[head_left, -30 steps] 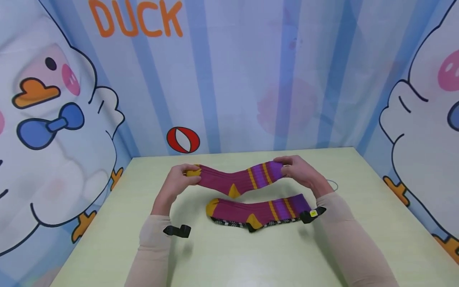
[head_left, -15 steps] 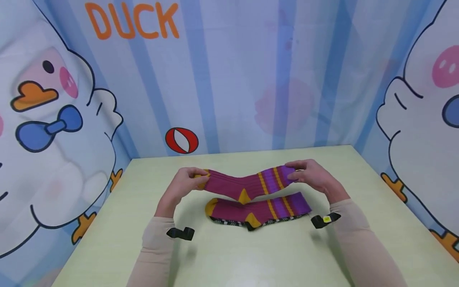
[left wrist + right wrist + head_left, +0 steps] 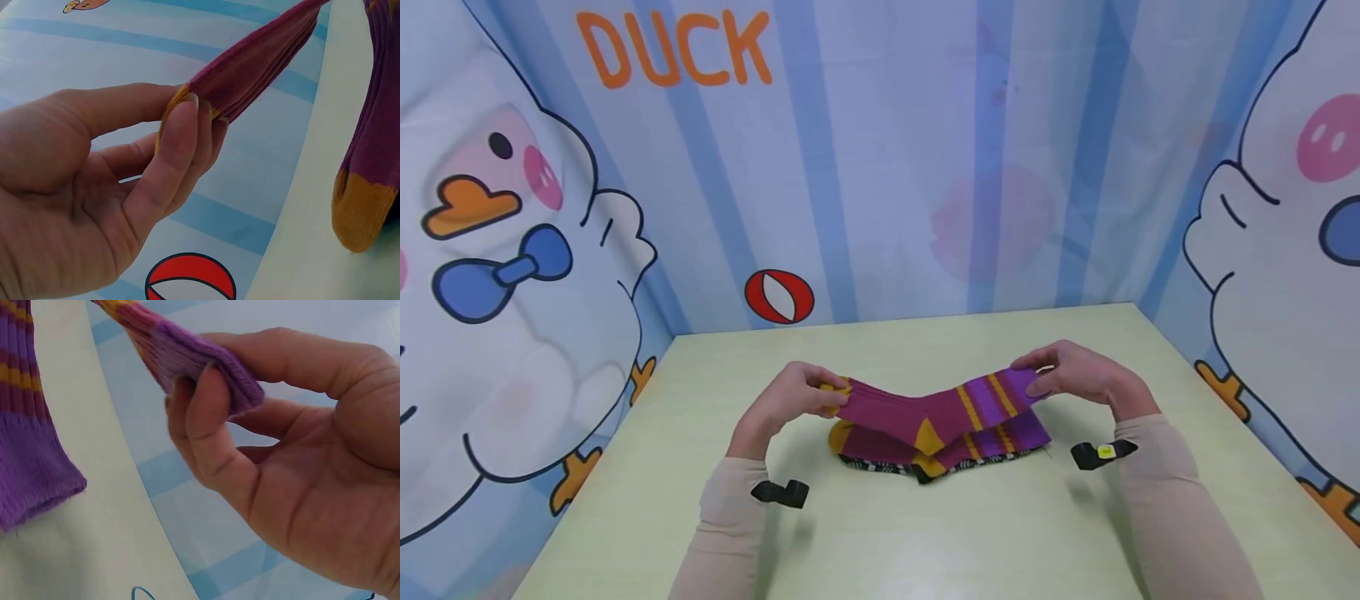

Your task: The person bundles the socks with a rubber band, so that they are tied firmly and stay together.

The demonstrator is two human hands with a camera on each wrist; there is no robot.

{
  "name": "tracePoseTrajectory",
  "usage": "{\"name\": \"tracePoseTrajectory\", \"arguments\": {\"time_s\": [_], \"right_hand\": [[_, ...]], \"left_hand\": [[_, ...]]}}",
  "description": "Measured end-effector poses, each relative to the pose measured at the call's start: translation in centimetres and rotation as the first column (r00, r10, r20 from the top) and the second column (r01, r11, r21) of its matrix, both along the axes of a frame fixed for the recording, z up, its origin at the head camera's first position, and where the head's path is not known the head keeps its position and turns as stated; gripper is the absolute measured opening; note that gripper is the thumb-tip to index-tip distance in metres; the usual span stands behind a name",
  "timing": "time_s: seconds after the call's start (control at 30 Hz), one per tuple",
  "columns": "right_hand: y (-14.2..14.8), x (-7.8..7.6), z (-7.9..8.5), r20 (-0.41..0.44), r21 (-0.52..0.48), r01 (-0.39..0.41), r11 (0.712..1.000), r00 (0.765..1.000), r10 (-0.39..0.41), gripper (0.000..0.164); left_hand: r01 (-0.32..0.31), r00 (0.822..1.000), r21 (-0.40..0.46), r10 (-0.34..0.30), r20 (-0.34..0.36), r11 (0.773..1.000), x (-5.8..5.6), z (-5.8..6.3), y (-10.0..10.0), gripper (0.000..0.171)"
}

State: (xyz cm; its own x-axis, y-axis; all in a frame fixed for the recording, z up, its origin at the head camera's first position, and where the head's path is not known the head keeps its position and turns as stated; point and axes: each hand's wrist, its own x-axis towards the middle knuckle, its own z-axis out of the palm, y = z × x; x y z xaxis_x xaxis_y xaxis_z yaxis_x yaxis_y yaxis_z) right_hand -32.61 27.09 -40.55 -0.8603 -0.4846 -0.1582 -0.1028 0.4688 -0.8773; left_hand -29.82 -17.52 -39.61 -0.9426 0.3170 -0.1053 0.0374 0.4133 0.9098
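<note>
A maroon sock (image 3: 887, 410) with yellow toe and heel and a striped purple cuff is stretched between both hands, its middle sagging. My left hand (image 3: 788, 397) pinches the toe; in the left wrist view the thumb and fingers (image 3: 178, 134) meet on its yellow end. The cuff is pinched by my right hand (image 3: 1082, 377), as the purple edge (image 3: 215, 369) in the right wrist view shows. Just below, a matching sock (image 3: 868, 446) lies on the table, partly hidden by the held one. A black-and-white patterned layer (image 3: 880, 467) shows under its lower edge.
The pale table (image 3: 887, 542) ends at a striped blue-and-white backdrop (image 3: 910, 167) printed with ducks and a red ball (image 3: 779, 297). Part of a thin blue loop (image 3: 142, 590) shows in the right wrist view. Black wrist cameras (image 3: 781, 493) sit on both sleeves.
Both hands have moved right and down toward the person with the held sock, which now overlaps the lying sock in the head view. The lying sock stays put.
</note>
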Motion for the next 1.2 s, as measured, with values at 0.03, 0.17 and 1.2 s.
{"name": "tracePoseTrajectory", "arguments": {"time_s": [0.03, 0.17, 1.2], "right_hand": [[0.1, 0.0, -0.1, 0.005, 0.021, -0.012, 1.000, 1.000, 0.012, 0.055], [0.2, -0.2, -0.8, 0.038, 0.057, -0.048, 0.997, 0.998, 0.046, 0.054], [0.5, -0.7, -2.2, 0.112, 0.200, -0.115, 0.973, 0.989, 0.094, 0.049]], "left_hand": [[0.016, 1.000, -0.015, -0.016, 0.007, 1.000, 0.0, -0.1, 0.1, 0.024], [0.064, 0.998, -0.063, -0.063, 0.016, 0.996, 0.0, -0.5, 0.2, 0.024], [0.156, 0.985, -0.189, -0.139, 0.100, 0.969, -1.2, -3.2, -1.1, 0.027]]}}
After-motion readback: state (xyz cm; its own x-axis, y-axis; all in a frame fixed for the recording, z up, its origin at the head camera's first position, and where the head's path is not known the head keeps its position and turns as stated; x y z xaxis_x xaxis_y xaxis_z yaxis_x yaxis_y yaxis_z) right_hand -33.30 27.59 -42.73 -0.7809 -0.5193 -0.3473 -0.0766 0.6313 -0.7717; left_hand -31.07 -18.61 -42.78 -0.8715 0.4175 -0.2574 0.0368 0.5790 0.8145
